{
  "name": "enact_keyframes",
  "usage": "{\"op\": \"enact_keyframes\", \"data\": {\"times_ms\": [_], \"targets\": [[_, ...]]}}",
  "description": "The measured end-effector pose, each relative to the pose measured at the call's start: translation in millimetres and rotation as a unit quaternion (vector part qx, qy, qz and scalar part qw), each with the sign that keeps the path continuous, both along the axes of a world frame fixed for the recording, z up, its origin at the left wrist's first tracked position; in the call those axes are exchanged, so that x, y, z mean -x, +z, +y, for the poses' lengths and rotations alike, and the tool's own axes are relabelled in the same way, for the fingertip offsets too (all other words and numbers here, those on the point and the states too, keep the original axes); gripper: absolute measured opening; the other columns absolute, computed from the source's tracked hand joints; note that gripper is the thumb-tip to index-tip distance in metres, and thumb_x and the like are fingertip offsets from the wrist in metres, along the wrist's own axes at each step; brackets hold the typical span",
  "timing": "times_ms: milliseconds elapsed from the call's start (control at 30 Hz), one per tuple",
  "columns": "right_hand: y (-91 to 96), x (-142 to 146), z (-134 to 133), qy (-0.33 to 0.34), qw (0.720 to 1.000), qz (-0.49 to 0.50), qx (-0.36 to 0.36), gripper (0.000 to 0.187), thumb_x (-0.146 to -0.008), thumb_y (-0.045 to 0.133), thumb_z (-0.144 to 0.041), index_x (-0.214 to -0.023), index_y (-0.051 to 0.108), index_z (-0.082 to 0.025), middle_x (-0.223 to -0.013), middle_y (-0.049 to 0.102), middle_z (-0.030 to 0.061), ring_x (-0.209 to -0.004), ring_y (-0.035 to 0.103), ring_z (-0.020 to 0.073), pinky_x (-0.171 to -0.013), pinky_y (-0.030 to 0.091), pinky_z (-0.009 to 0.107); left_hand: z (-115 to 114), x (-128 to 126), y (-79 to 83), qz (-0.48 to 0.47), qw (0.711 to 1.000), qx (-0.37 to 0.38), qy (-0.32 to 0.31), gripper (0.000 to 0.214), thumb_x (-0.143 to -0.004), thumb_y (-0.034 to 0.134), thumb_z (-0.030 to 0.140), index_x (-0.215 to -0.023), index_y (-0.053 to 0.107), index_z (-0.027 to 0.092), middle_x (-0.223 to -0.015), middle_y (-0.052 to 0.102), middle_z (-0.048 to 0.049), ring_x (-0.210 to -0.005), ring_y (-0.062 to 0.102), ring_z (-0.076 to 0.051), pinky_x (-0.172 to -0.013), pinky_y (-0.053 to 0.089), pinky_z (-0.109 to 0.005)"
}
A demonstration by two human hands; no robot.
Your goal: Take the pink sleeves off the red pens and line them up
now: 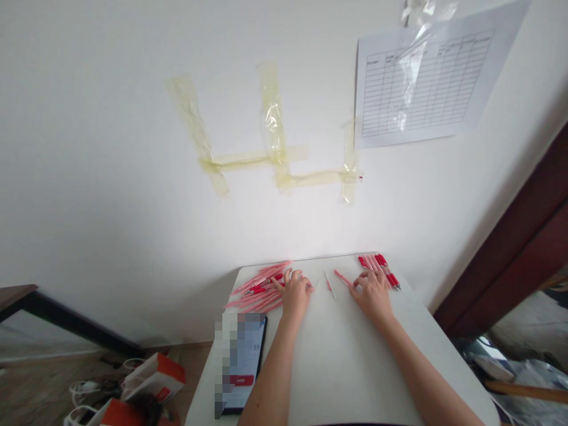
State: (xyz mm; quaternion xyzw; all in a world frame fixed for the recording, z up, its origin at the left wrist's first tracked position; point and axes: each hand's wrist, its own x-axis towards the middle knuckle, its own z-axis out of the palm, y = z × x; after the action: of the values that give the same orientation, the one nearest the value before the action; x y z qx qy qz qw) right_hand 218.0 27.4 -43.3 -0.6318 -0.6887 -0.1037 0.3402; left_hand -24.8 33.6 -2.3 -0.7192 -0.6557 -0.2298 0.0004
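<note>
My right hand [373, 294] is closed, thumb and fingertips pinching the near end of a slim pink pen barrel [342, 277] on the white table. Left of that barrel lies a thin white pen refill [331, 285] with a small red piece beside it. My left hand [296, 293] has its thumb and index finger drawn together; a small pale bit seems to show at their tips, too small to name. Its outer fingers rest by a loose pile of pink pen barrels [255, 300], among which lie red pens [261, 289]. Beyond my right hand is a row of red-and-pink pens [377, 266].
A phone [244, 367], partly blurred out, lies at the table's left side by my left forearm. The table [337, 367] stands against a white wall with yellowed tape [275, 130] and a printed sheet [421, 89]. Orange-and-white bags [155, 376] sit on the floor at left.
</note>
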Motion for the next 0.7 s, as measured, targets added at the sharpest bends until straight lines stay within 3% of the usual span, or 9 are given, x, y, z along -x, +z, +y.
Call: {"op": "enact_keyframes", "data": {"times_ms": [200, 367, 700], "targets": [[1.7, 0.8, -1.7, -0.012, 1.000, 0.002, 0.016, 0.025, -0.088, 0.061, -0.043, -0.078, 0.074, -0.024, -0.106, 0.066, 0.0114, -0.114, 0.049, 0.0351, -0.098, 0.041, 0.052, -2.3, 0.8, 3.6, -0.002, 1.000, -0.013, 0.022, 0.006, -0.081, 0.075, 0.032, -0.086, 0.075, 0.031, -0.131, 0.063, -0.0005, -0.140, 0.039, -0.035, -0.114, 0.004, -0.082], [0.7, 0.8, -1.7, -0.010, 1.000, -0.002, -0.003, 0.035, -0.091, 0.055, -0.050, -0.076, 0.073, -0.024, -0.105, 0.066, 0.0118, -0.114, 0.050, 0.0348, -0.097, 0.042, 0.054, -6.7, 1.8, 12.5, 0.011, 0.995, -0.034, 0.091, 0.012, -0.087, 0.064, 0.030, -0.090, 0.076, 0.029, -0.132, 0.062, -0.0051, -0.140, 0.038, -0.036, -0.113, 0.006, -0.083], [-4.1, -1.1, 0.6, 0.004, 0.999, 0.027, -0.034, 0.037, -0.091, 0.056, -0.054, -0.074, 0.073, -0.026, -0.100, 0.065, 0.0125, -0.108, 0.052, 0.0356, -0.091, 0.043, 0.055, -7.7, 3.0, 14.1, 0.029, 0.993, -0.030, 0.110, 0.040, -0.089, 0.057, 0.056, -0.073, 0.076, 0.024, -0.136, 0.060, -0.0096, -0.138, 0.037, -0.038, -0.113, 0.009, -0.081]]}}
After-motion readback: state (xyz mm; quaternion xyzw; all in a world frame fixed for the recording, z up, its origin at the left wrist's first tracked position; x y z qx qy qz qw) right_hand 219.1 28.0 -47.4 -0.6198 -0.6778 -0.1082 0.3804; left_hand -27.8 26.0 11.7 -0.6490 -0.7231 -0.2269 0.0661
